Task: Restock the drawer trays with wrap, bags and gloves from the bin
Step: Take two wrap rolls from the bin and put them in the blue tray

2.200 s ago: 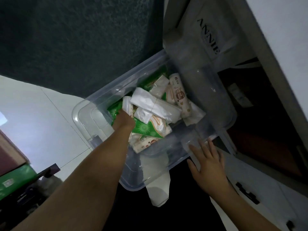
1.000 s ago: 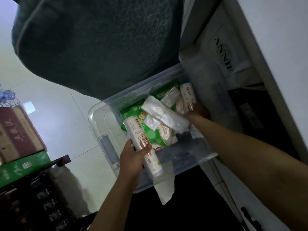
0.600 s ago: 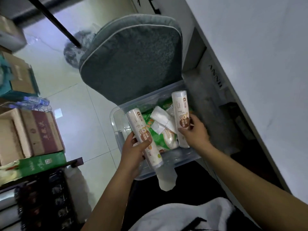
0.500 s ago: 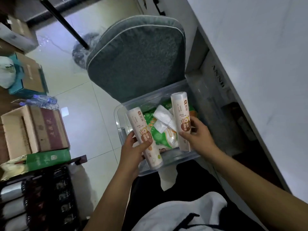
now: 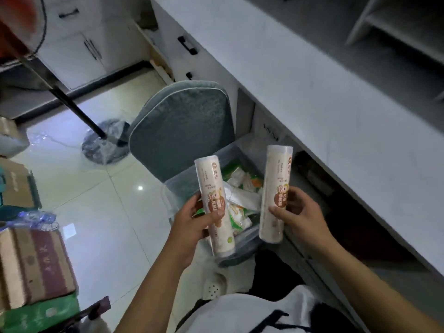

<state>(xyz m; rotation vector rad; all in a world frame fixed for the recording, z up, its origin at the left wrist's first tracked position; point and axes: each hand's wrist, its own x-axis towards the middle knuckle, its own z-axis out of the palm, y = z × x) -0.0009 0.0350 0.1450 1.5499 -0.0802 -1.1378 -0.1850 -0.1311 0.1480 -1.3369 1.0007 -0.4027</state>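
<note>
Two cream, brown-labelled rolls up over the clear bin (image 5: 237, 253) now, left roll (image 5: 209, 181) clasped in the left grip (image 5: 192, 223), right roll (image 5: 276, 183) in the right grip (image 5: 299, 212).

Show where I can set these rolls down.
Countertop: bare stretch between its front edge and the shelf unit. Floor tiles: bare between the grey cushion, stand base and cardboard boxes. Crowded: the bin, full of packets, below the roll in the left hand and the one in the right hand.
</note>
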